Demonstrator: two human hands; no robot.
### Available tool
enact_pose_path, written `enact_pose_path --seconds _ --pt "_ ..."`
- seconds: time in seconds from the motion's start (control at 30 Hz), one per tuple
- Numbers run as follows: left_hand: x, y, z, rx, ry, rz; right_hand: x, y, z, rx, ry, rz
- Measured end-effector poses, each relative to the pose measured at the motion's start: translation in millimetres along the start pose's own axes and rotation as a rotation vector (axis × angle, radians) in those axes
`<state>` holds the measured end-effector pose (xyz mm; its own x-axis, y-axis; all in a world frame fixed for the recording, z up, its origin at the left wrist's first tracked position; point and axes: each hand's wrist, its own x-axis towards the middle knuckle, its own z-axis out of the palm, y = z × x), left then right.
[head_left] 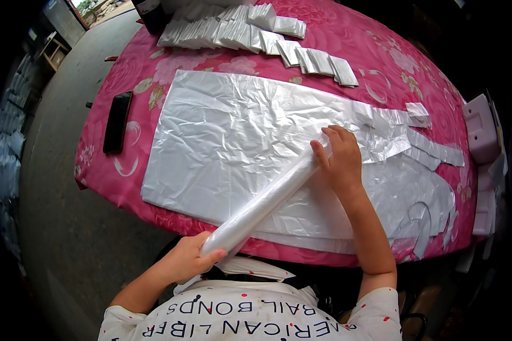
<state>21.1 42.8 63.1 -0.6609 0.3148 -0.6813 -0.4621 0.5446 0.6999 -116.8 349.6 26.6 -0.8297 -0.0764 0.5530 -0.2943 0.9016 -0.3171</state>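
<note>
I see a long roll of thin clear plastic (267, 196) held slantwise over a stack of flattened white plastic bags (233, 142) on a pink flowered tablecloth (381, 62). My left hand (190, 258) closes its fingers around the near end, by the table edge; my right hand (338, 159) curls over the far end, fingers together, thumb probably underneath. The roll looks light, soft and slippery, likely to uncoil, so gripping both ends suits it. Folded bag bundles (256, 31) line the far side; a dark phone (118, 122) lies left.
</note>
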Motion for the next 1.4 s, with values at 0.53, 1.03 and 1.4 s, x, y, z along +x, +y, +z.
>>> enact_pose_path --seconds 0.53,1.03,1.4 --pt "2 -6 0 -0.079 -0.060 -0.013 15 33 -14 0.944 -0.433 0.742" --pt "-1 -6 1 -0.044 -0.027 -0.061 12 45 -27 1.001 -0.504 0.791" --pt "-4 -6 -1 0.090 0.027 0.035 11 34 -42 0.981 -0.679 0.692"
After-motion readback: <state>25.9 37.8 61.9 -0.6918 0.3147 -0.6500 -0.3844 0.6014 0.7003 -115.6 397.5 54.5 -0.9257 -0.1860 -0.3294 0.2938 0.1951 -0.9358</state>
